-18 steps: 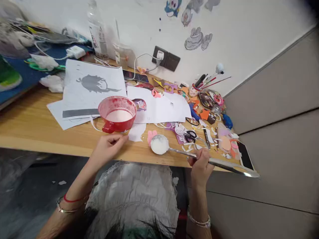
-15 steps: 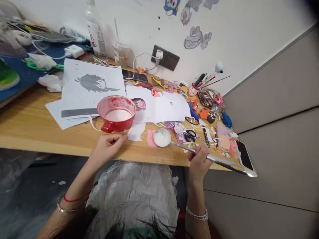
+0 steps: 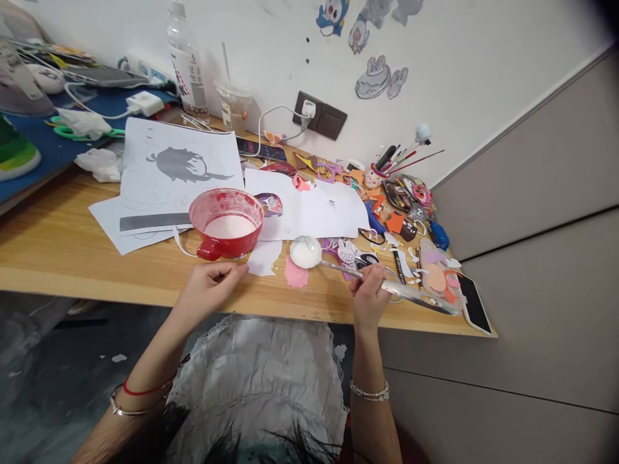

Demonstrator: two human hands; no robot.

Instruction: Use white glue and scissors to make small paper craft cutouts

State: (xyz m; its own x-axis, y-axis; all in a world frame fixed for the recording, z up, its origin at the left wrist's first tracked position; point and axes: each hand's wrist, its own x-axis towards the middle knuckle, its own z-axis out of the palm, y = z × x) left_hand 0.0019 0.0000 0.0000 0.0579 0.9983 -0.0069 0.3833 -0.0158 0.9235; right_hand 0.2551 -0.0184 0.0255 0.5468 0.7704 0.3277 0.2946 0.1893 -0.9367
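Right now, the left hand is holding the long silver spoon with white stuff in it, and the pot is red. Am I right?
Not quite: the head view shows the right hand holding the long silver spoon with white stuff in it. The left hand is near the pot, which is red.

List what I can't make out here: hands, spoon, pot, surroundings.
All in the head view:
Spoon: middle of its handle hidden by the right hand.
Left hand: palm hidden by the hand itself; can't tell if it holds anything.
Red pot: floor hidden by white contents.
Scissors: partly covered by the right hand.
Green object: cut off by the left edge.
Bottle: label text too small.
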